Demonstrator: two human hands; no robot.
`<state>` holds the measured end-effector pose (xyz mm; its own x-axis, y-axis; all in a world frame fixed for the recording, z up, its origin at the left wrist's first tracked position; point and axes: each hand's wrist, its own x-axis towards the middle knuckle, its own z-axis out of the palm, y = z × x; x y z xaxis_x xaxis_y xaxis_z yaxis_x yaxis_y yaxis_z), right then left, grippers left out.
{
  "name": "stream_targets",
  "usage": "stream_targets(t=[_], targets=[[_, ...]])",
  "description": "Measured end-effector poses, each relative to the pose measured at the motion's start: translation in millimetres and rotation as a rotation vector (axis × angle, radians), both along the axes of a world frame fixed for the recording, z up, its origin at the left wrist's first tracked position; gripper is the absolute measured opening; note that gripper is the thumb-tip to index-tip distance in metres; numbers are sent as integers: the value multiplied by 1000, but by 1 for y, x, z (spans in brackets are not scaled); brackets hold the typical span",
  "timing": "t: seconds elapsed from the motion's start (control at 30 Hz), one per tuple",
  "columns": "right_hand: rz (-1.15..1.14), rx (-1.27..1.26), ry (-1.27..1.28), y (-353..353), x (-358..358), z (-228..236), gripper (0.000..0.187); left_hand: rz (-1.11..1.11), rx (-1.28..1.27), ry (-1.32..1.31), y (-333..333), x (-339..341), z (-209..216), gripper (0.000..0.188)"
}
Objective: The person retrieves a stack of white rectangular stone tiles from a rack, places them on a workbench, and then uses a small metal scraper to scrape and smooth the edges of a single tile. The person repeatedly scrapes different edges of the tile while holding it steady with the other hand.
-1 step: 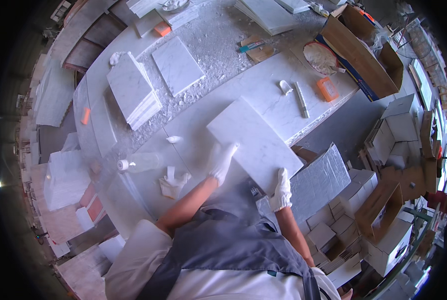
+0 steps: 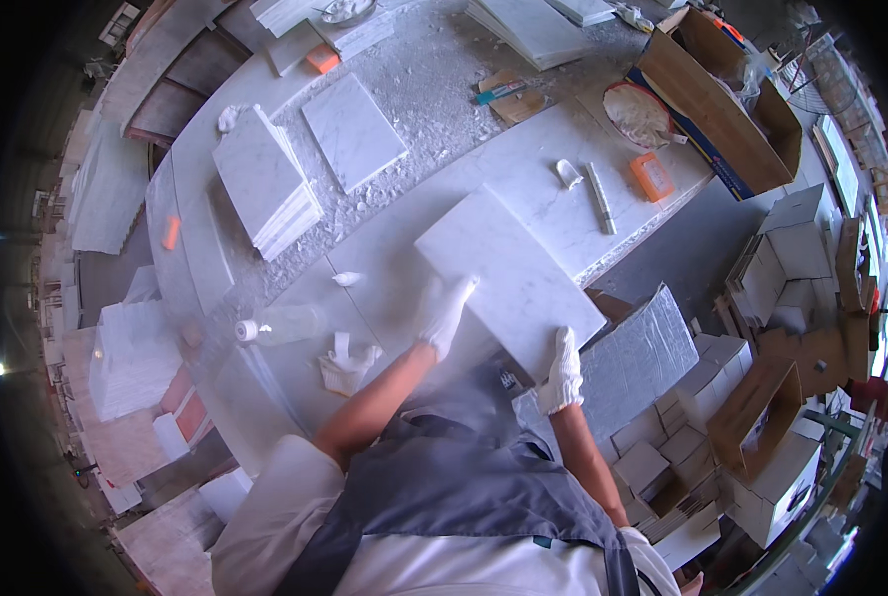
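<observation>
Marble tile point(image 2: 508, 278) under both gloved hands; cardboard box point(image 2: 722, 99) open.

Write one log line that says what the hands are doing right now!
left hand: flat on white marble tile | right hand: gripping tile's near edge | tile: lying on workbench | nearby: plastic bottle, crumpled cloth
</observation>
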<state>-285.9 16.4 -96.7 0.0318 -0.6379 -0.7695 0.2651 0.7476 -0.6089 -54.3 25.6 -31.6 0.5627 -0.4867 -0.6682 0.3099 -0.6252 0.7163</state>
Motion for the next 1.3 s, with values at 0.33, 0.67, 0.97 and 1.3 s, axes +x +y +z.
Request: stream_targets(t=[0.33, 0.67, 0.97, 1.3], targets=[[242, -9, 306, -97, 31, 20, 75, -140, -32, -17, -99, 32, 23, 112], [125, -275, 381, -87, 52, 53, 56, -184, -34, -80, -89, 32, 28, 103], [337, -272, 513, -86, 37, 31, 104, -333, -374, 118, 134, -71, 6, 61], [509, -264, 147, -130, 15, -43, 102, -209, -36, -239, 358, -133, 59, 59]])
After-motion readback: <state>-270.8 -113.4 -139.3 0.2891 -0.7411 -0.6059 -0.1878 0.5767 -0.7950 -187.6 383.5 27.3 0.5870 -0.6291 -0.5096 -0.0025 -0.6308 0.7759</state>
